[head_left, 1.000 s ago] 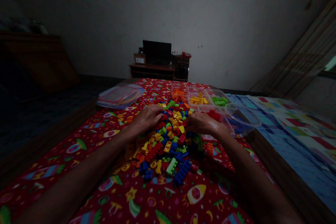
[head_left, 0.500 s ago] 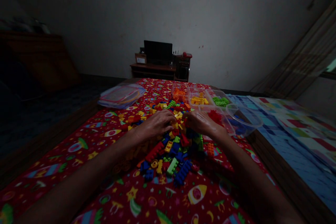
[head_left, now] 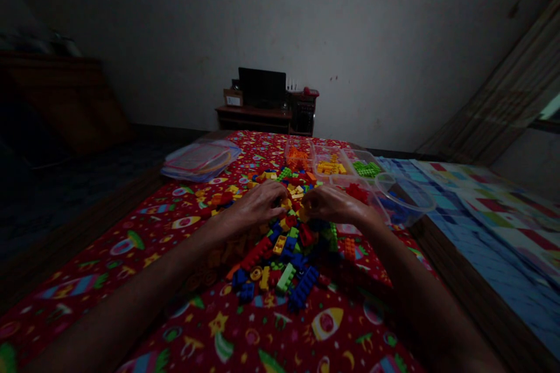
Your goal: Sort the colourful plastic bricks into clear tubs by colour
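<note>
A loose heap of mixed toy building blocks (head_left: 289, 245) lies on the red patterned tablecloth (head_left: 258, 338). Over its middle, my left hand (head_left: 262, 204) is closed, with a yellow block (head_left: 286, 203) at its thumb and fingertips. My right hand (head_left: 330, 204) faces it from the other side, fingers curled and pinched on another yellow block (head_left: 304, 213), partly hidden by the fingers. A small gap separates the two hands. Blue, red, green and yellow blocks lie below and around them.
Beyond my right hand stand clear plastic tubs holding orange blocks (head_left: 297, 157), yellow blocks (head_left: 331, 166), green blocks (head_left: 366, 169), red blocks (head_left: 357, 193) and blue blocks (head_left: 396, 201). Stacked lids (head_left: 199, 160) lie at the far left. A bed (head_left: 472, 215) adjoins the right edge.
My right hand has shifted slightly left and turned, and yellow now shows at its fingertips. My left hand has moved a little left, its thumb now against a yellow block.
</note>
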Demonstrator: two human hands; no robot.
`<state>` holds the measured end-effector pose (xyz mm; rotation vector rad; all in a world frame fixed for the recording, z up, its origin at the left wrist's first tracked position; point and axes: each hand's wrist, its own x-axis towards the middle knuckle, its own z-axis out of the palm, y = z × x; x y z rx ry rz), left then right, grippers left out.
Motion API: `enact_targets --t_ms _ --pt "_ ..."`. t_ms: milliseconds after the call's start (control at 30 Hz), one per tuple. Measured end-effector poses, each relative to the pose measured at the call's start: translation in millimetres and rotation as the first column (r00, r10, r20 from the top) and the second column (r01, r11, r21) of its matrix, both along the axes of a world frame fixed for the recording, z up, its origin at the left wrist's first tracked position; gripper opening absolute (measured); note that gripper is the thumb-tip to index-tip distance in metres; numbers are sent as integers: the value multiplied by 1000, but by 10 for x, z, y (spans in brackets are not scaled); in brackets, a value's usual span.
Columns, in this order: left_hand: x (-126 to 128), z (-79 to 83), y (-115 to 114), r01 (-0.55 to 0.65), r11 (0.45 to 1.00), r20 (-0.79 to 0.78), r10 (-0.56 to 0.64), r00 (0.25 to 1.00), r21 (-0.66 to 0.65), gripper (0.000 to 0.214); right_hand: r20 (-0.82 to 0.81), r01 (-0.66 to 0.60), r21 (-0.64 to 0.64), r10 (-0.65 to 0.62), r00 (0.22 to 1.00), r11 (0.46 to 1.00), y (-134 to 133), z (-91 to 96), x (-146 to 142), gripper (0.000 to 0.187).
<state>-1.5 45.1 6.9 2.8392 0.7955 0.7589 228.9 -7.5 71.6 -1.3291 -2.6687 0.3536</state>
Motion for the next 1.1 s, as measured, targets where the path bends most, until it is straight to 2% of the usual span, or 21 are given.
enact_targets --t_ms 200,400,533,700,767,900,1033,1100 --pt "19 16 -37 2 1000 -32 -2 999 -2 19 -291 51 -16 -53 955 999 97 52 168 20" --pt "-1 45 -70 6 1000 -59 -7 998 -16 20 -477 66 -160 -136 868 985 300 -122 219 17" --pt "9 111 -133 4 1000 -92 -5 996 -12 21 -530 79 -199 -175 830 977 350 -209 234 18" --pt "12 131 -146 6 1000 -94 -7 996 -8 19 -556 191 -138 -236 797 972 392 -192 353 18" --pt "15 129 -138 14 1000 -88 -14 996 -1 18 -562 293 -112 -304 770 949 464 -157 446 20" --pt "16 97 -100 12 1000 -87 -11 996 10 16 -505 512 -42 -460 730 858 710 -73 632 24" --pt "0 44 -68 14 1000 -97 -14 995 6 18 -401 643 46 -575 713 765 1004 -38 726 24" --pt "-12 26 -72 27 1000 -74 -27 997 10 19 -360 675 67 -613 703 735 1127 -30 730 23"
